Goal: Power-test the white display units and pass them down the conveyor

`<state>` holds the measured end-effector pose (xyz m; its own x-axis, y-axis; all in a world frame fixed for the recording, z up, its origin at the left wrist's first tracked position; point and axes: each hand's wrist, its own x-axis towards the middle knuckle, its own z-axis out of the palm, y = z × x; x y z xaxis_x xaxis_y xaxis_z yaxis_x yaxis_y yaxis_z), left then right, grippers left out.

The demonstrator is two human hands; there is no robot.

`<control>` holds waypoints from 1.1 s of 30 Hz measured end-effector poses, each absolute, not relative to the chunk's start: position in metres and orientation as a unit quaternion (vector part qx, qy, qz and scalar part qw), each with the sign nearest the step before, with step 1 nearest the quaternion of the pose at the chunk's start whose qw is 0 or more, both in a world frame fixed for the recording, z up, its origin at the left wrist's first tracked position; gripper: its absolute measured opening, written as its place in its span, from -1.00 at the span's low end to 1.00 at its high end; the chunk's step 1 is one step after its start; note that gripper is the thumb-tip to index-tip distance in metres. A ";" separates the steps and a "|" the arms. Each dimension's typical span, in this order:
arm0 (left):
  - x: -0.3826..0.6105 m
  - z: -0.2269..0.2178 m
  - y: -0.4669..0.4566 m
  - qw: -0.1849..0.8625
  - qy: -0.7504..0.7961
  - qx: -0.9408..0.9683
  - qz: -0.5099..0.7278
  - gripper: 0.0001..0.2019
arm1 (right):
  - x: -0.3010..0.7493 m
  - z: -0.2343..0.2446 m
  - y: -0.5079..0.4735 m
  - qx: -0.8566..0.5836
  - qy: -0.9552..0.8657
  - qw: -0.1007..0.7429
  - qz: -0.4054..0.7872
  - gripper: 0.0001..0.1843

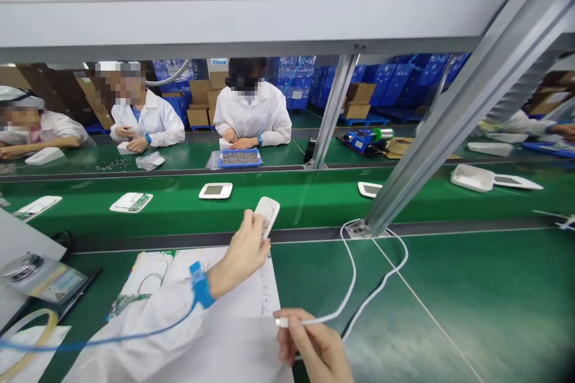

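Observation:
My left hand [245, 245], wearing a blue wrist strap [202, 285], is closed on a small white plastic device [269, 210]. It holds the device tilted above the near edge of the green conveyor belt [309, 197]. Lower down, my right hand [314, 344] pinches the plug end of a white cable [327, 317] between thumb and fingers, plug pointing left. The cable loops back to the foot of a metal post. Plug and device are apart. White paper sheets [233, 341] with handwriting lie under my left forearm.
On the belt lie white devices with screens [215, 191] and an opened one with a circuit board [131, 202]. A slanted metal post [449, 102] stands at right. Tape roll [49, 323] sits at lower left. Across the belt, people in white coats work near a blue tray [240, 158].

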<state>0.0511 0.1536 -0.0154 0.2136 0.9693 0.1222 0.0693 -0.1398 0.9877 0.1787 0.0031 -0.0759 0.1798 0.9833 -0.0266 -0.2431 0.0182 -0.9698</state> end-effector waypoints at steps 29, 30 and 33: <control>-0.009 -0.075 0.076 0.767 0.354 0.334 0.419 -0.51 | 0.185 -0.069 0.003 -0.497 -0.440 0.555 0.502 -0.70; -0.009 -0.075 0.076 0.768 0.353 0.332 0.419 -0.51 | 0.185 -0.069 0.002 -0.497 -0.440 0.556 0.501 -0.70; -0.009 -0.076 0.076 0.770 0.352 0.326 0.421 -0.51 | 0.186 -0.070 0.002 -0.502 -0.438 0.557 0.496 -0.71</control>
